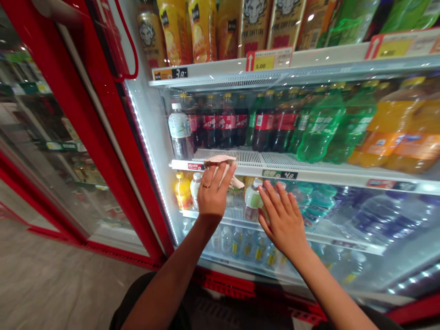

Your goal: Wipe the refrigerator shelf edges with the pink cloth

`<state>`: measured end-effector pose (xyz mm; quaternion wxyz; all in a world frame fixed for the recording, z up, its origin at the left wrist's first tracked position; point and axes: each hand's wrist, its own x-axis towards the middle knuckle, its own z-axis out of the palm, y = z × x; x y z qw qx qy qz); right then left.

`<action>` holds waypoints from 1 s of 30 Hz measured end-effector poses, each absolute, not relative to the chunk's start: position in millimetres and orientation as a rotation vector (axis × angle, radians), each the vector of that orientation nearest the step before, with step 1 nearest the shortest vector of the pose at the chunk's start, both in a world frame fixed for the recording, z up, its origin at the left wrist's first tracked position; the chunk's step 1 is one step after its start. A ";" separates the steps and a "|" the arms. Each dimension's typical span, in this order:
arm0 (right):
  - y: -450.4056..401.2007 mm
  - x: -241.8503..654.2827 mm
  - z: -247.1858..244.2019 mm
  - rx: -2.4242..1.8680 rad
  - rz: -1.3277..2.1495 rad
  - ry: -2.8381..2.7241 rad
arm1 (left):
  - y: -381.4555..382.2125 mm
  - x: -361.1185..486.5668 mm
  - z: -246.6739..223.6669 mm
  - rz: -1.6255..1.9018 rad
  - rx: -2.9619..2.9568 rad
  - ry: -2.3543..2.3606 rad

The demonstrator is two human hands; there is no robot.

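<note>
My left hand (pixel 213 192), a ring on one finger, presses a pale cloth (pixel 222 160) against the front edge of the middle shelf (pixel 247 166). Part of the cloth hangs below that edge, to the right of the fingers. My right hand (pixel 282 215) is held up with fingers stretched out and nothing visible in it. Just left of its fingertips stands a clear bottle with a pale cap and green label (pixel 253 199); whether the hand touches it I cannot tell. A clear bottle with a white cap (pixel 179 130) stands at the middle shelf's left end.
Dark cola bottles (pixel 227 121), green bottles (pixel 321 123) and large orange bottles (pixel 392 123) line the middle shelf. Above is another shelf with a price tag (pixel 268 60). Small bottles (pixel 237 240) fill the bottom. A red door frame (pixel 103 133) stands at the left.
</note>
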<state>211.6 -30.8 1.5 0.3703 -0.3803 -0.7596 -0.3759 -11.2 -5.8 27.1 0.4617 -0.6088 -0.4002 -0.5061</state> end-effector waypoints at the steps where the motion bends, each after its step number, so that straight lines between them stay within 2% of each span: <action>1: -30.8 213.7 1.4 -0.976 -0.957 -1.948 | -5.9 -6.3 21.4 -1.234 -1.498 -0.997; 7: -33.8 226.1 0.9 -0.989 -0.921 -1.955 | -9.2 5.8 18.5 -1.092 -1.593 -0.922; 11: -36.6 237.3 2.5 -0.982 -0.926 -1.949 | -12.7 -5.3 26.7 -1.115 -1.567 -1.112; 17: -35.9 252.8 2.2 -1.000 -0.883 -1.919 | -18.3 6.7 4.6 -1.100 -1.532 -1.220; 21: -36.0 259.1 1.4 -0.981 -0.874 -1.928 | -16.9 18.2 27.9 -1.026 -1.664 -1.131; 25: -37.2 267.2 3.6 -0.977 -0.865 -1.927 | -14.5 21.0 50.5 -1.095 -1.661 -1.175; 30: -38.9 276.3 5.2 -1.002 -0.883 -1.906 | -11.5 30.6 22.8 -1.105 -1.647 -1.196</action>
